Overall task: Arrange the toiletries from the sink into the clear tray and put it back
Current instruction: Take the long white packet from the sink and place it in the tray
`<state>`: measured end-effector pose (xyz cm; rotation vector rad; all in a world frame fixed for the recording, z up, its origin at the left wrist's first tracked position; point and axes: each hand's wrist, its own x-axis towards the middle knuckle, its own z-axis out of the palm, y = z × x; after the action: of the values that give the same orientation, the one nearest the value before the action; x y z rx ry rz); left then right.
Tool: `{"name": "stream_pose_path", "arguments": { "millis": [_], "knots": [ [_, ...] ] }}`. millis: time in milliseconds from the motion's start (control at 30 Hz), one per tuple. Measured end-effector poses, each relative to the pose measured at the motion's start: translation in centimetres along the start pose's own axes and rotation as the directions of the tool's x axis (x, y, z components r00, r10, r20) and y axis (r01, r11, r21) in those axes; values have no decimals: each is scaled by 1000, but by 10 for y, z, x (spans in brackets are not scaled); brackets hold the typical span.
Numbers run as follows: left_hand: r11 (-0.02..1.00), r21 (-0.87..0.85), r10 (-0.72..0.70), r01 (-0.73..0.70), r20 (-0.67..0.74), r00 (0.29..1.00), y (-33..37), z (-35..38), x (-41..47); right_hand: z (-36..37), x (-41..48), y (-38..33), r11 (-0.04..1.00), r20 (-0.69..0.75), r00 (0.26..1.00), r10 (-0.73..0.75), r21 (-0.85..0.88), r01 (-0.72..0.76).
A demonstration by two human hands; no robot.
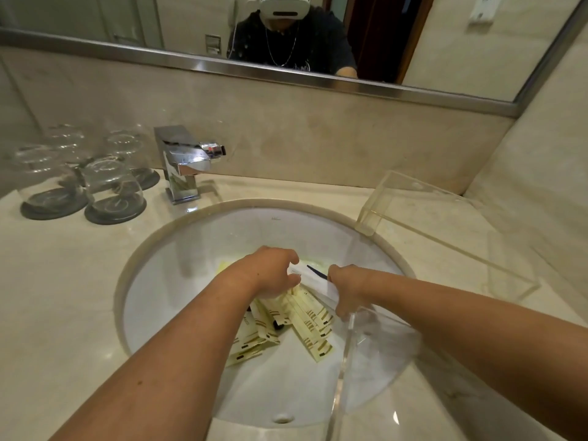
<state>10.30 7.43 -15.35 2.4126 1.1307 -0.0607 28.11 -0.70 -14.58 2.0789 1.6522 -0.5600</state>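
Several cream toiletry packets (310,326) with gold stripes lie in a heap at the bottom of the white sink (178,268). On top of them is a white packet (313,278) with a dark comb-like item inside. My left hand (270,272) grips its left end with curled fingers. My right hand (348,289) pinches its right end, just above the near corner of a clear tray (345,351). The tray leans over the sink's right rim, and part of the heap is hidden under my hands.
A second clear acrylic box (370,218) stands on the marble counter to the right. The chrome faucet (183,163) is behind the sink. Upturned glasses (111,189) on dark coasters sit at back left. A mirror runs along the wall.
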Motion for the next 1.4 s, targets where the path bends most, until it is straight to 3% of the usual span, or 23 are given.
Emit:
{"name": "stream_pose_path", "arguments": {
  "millis": [133, 333, 533, 667, 833, 900, 1033, 1200, 1400],
  "knots": [
    [997, 15, 73, -72, -79, 994, 6, -6, -5, -18, -14, 7, 1000, -58, 998, -9, 27, 11],
    [986, 70, 165, -154, -189, 968, 14, -9, -10, -33, -42, 23, 962, -147, 989, 19, 272, 22],
    [956, 180, 281, -230, -354, 892, 22, -23, -24, -36, -83, 39, 905, -398, 915, -75, 359, 230],
    [934, 196, 356, -297, -474, 805, 35, -39, -43, -34, -115, 54, 829, -485, 867, -112, 436, 351],
    [911, 157, 405, -382, -517, 754, 55, -51, -72, -27, -155, 73, 704, -533, 840, -108, 555, 443],
    [899, 87, 411, -430, -510, 756, 65, -54, -84, -24, -173, 81, 672, -533, 837, -121, 577, 464],
    [898, -32, 389, -439, -409, 826, 83, -56, -107, -11, -203, 92, 648, -541, 826, -159, 574, 501],
    [880, -137, 414, -455, -251, 875, 109, -60, -129, 8, -235, 99, 702, -544, 817, -191, 506, 501],
    [866, -251, 437, -432, -40, 899, 131, -54, -139, 41, -255, 110, 770, -588, 799, -123, 451, 450]
  ]
}}
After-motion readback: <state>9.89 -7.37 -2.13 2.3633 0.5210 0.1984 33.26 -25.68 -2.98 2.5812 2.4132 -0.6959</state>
